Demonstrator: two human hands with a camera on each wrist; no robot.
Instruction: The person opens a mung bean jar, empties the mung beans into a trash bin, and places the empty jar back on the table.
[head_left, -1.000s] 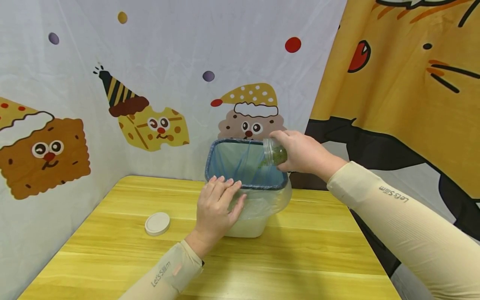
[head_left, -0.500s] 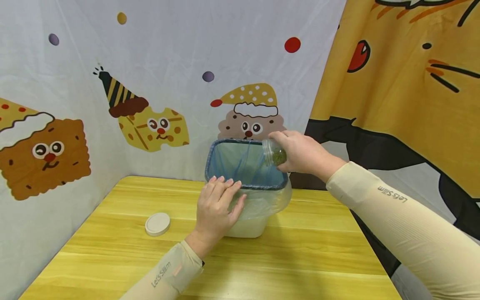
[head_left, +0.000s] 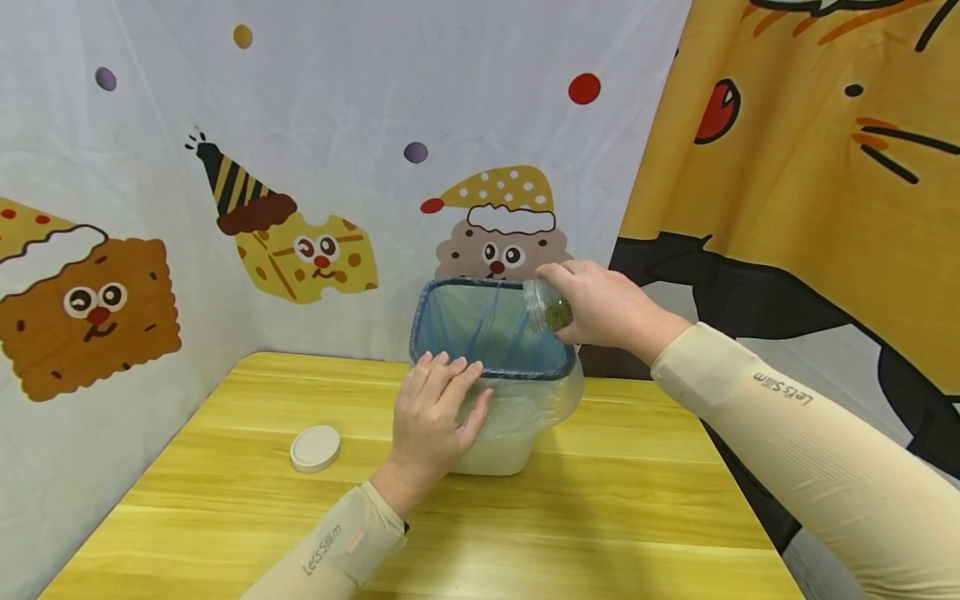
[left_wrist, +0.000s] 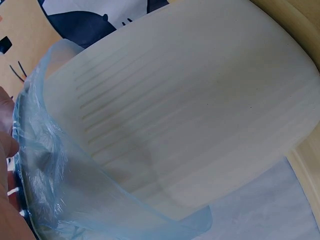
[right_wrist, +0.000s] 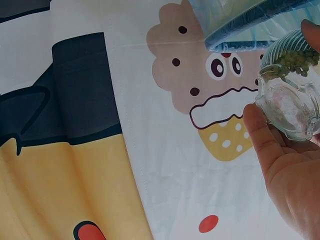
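Observation:
A clear glass jar (head_left: 547,306) with green bits inside lies tilted on its side in the head view, its mouth over the right part of the bin. My right hand (head_left: 600,304) grips it by the base end. In the right wrist view the green bits (right_wrist: 295,64) gather towards the threaded neck. The pale trash bin (head_left: 495,457) stands upright, lined with a thin bluish plastic bag (head_left: 525,408) folded over its dark blue rim (head_left: 517,373). My left hand (head_left: 431,417) rests on the near left rim, fingers extended over the bag's edge.
A round white lid (head_left: 315,448) lies on the wood-grain table (head_left: 600,517), left of the bin. A printed cloth backdrop (head_left: 337,100) hangs close behind the table, and a yellow patterned cloth (head_left: 787,208) hangs at the right.
One second ago some green bits were near the jar's mouth and falling into the bin; now the remaining bits sit in the jar. The jar has shifted very slightly left; the left hand stays put.

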